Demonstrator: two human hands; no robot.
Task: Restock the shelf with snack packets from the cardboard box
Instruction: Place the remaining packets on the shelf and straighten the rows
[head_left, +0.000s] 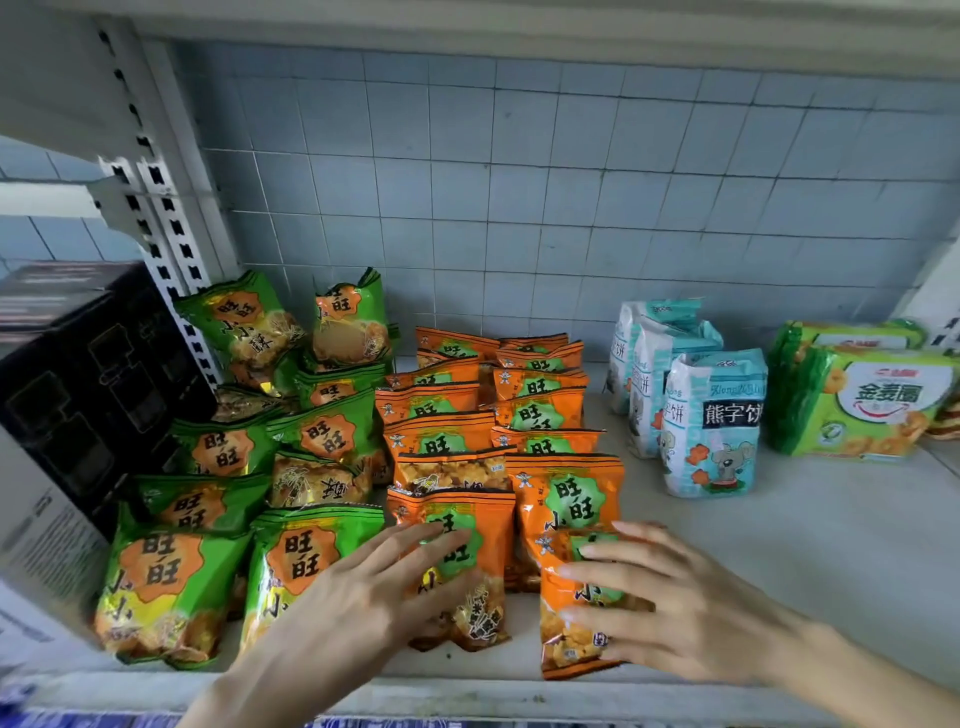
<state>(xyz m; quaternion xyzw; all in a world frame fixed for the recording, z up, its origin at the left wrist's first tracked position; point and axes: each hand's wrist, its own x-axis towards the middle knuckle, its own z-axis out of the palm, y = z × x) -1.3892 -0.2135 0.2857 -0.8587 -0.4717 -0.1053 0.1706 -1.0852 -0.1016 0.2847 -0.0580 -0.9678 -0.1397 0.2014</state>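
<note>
Head view, the only one supplied. The left grip (363, 587) lies released, fingers straight, flat on the front orange packet (483, 597) of the left-hand orange column. Judgement: it is steadying that packet so the leaning row behind it does not slide forward.

The right grip (691, 608) is spread across the face of the loose orange packet (576, 644) at the front of the right-hand orange column. Its fingers are nearly straight and press rather than clasp. The thumb is hidden, so a pinch from behind cannot be ruled out. This packet stands near the shelf's front lip, tilted and overlapping the one behind. It appears to be in the act of being seated.

The shelf (805, 545) carries orange packets in two overlapping rows running back to the tiled wall (519, 182). Packets are glossy, puffed foil pillows, orange with a green scalloped badge and dark crimped top seams. They look soft and slippery, likely to topple unless leaned together.

Green packets (171, 587) sit just left, less orderly. Blue-and-white biscuit bags (711, 431) and green multipacks (862, 400) stand well apart to the right. No cardboard box is in view.
</note>
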